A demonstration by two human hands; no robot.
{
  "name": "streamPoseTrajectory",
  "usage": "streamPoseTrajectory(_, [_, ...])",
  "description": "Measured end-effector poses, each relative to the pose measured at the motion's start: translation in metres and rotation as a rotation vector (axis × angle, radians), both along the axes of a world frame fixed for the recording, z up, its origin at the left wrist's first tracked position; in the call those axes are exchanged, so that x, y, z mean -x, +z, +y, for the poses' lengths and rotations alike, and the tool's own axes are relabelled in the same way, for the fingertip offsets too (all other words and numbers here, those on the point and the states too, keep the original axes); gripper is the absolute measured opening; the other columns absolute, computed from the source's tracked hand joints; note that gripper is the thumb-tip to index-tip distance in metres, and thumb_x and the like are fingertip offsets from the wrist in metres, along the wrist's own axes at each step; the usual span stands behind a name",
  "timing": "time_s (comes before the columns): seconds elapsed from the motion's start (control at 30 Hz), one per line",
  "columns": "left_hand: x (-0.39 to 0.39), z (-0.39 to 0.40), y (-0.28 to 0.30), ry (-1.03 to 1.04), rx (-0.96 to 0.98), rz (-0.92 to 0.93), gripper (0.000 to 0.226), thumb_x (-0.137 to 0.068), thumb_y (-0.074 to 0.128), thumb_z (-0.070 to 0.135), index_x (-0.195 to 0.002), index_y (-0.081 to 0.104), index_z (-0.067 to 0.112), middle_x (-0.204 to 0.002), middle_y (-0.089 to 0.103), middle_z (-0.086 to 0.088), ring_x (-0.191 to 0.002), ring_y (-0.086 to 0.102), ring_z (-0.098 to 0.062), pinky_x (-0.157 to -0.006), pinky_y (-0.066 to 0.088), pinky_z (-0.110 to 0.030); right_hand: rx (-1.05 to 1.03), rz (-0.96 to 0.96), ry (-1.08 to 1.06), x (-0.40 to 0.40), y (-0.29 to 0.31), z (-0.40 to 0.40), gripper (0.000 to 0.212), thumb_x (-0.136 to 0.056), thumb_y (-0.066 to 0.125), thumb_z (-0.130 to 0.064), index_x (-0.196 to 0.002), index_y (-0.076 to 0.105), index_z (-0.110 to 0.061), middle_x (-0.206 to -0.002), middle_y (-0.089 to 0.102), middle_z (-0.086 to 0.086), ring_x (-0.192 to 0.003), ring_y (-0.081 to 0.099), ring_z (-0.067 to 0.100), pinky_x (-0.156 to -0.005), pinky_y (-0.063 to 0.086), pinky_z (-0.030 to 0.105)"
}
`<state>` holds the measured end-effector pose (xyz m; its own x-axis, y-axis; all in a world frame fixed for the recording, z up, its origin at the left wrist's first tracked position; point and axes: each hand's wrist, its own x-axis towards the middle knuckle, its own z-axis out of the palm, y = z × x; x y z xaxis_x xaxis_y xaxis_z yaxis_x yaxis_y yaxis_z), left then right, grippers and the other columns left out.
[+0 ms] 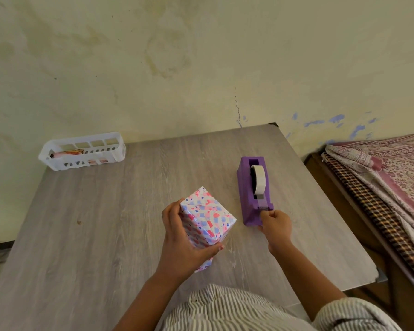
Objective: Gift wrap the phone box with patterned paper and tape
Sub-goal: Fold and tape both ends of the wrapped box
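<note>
While hands [184,237] work, white basket [57,163] holds paper rolls [67,153].

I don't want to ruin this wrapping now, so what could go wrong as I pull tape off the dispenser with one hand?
1. Only the right hand pinches tape at the purple dispenser; nothing holds it down, so it may slide.
2. The left hand alone props the wrapped box on end; the folded top flap might spring open or the box tip.
</note>
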<state>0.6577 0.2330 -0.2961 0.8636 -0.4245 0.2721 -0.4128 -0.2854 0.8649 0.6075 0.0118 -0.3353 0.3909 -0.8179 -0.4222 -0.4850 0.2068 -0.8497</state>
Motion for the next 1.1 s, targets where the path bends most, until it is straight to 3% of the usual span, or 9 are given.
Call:
streamPoseTrajectory(0.17, [0.000, -0.001, 0.002, -0.008, -0.004, -0.016, 0.097, -0.048, 0.079, 0.058, -0.124, 0.022, 0.035, -0.126, 0.031, 0.005, -0.121, 0.033, 0.011, -0.092, 0.030, 0.000, 0.063, 0.114, -0.010, 0.018, -0.015, -0.001, 0.012, -0.087, 0.057, -0.007, -0.076, 0.057, -0.002, -0.078, 0.059, 0.018, -0.067, 0.051, 0.023, -0.057, 0.042, 0.034])
streamPoseTrajectory(0.33, [0.001, 0.000, 0.001, 0.012, -0.032, -0.009, 0.102, -0.049, 0.077, 0.060, -0.127, 0.025, 0.021, -0.127, 0.031, 0.001, -0.122, 0.033, 0.010, -0.093, 0.030, 0.000, 0.250, 0.056, 0.096, 0.029, 0.001, 0.007, 0.015, -0.092, 0.056, -0.011, -0.079, 0.061, -0.016, -0.080, 0.064, 0.007, -0.075, 0.061, 0.023, -0.076, 0.057, 0.045])
streamPoseTrajectory(0.47, [0.002, -0.001, 0.003, 0.000, -0.043, -0.019, 0.102, -0.049, 0.079, 0.058, -0.127, 0.025, 0.020, -0.126, 0.029, 0.007, -0.122, 0.032, 0.009, -0.094, 0.029, 0.000, 0.367, -0.147, 0.372, 0.014, 0.061, 0.026, 0.018, -0.091, 0.056, -0.006, -0.087, 0.065, -0.021, -0.081, 0.066, -0.007, -0.081, 0.063, 0.015, -0.068, 0.052, 0.020])
streamPoseTrajectory(0.63, [0.004, -0.002, 0.006, 0.008, -0.042, -0.026, 0.102, -0.047, 0.078, 0.058, -0.126, 0.024, 0.022, -0.124, 0.027, 0.010, -0.119, 0.029, 0.015, -0.092, 0.028, 0.002, 0.057, -0.387, 0.760, -0.005, 0.130, 0.049, 0.058, -0.089, 0.058, 0.000, -0.131, 0.034, -0.032, -0.065, 0.065, 0.000, -0.061, 0.061, 0.005, -0.064, 0.049, 0.014])
streamPoseTrajectory(0.83, [0.005, -0.006, 0.007, 0.010, -0.076, -0.060, 0.104, -0.048, 0.076, 0.057, -0.129, 0.024, 0.017, -0.125, 0.029, 0.000, -0.115, 0.033, 0.008, -0.093, 0.030, 0.000, 0.120, -0.201, 0.904, -0.035, 0.142, 0.068, 0.052, -0.089, 0.063, -0.012, -0.132, 0.038, -0.029, -0.060, 0.065, -0.004, -0.061, 0.060, 0.007, -0.069, 0.051, 0.019])
streamPoseTrajectory(0.9, [0.006, -0.007, 0.007, 0.020, -0.118, -0.080, 0.104, -0.048, 0.073, 0.061, -0.130, 0.021, 0.022, -0.126, 0.027, 0.005, -0.116, 0.034, -0.002, -0.097, 0.033, -0.008, 0.170, -0.143, 0.916, -0.038, 0.142, 0.072, 0.049, -0.088, 0.064, -0.012, -0.128, 0.041, -0.029, -0.056, 0.061, -0.003, -0.059, 0.057, 0.011, -0.073, 0.052, 0.028])
streamPoseTrajectory(0.97, [0.008, -0.008, 0.008, 0.042, -0.149, -0.115, 0.103, -0.052, 0.069, 0.066, -0.131, 0.019, 0.023, -0.130, 0.029, -0.005, -0.117, 0.039, -0.014, -0.096, 0.045, -0.032, 0.199, -0.092, 0.922, -0.040, 0.142, 0.074, 0.047, -0.086, 0.065, -0.013, -0.124, 0.043, -0.029, -0.051, 0.057, -0.004, -0.058, 0.056, 0.015, -0.073, 0.052, 0.033])
streamPoseTrajectory(1.03, [0.009, -0.011, 0.010, 0.046, -0.155, -0.200, 0.099, -0.063, 0.055, 0.078, -0.134, 0.017, 0.020, -0.124, 0.039, -0.021, -0.112, 0.046, -0.024, -0.081, 0.053, -0.052, 0.216, -0.055, 0.935, -0.040, 0.142, 0.075, 0.047, -0.085, 0.066, -0.013, -0.122, 0.043, -0.029, -0.052, 0.060, -0.004, -0.060, 0.061, 0.020, -0.074, 0.054, 0.034])
streamPoseTrajectory(1.1, [0.009, -0.013, 0.012, 0.081, -0.170, -0.260, 0.085, -0.075, 0.037, 0.079, -0.137, 0.014, 0.026, -0.116, 0.047, -0.030, -0.105, 0.055, -0.036, -0.068, 0.055, -0.056, 0.251, -0.004, 0.931, -0.042, 0.143, 0.076, 0.048, -0.082, 0.069, -0.015, -0.121, 0.043, -0.028, -0.066, 0.068, 0.003, -0.070, 0.067, 0.025, -0.079, 0.057, 0.036])
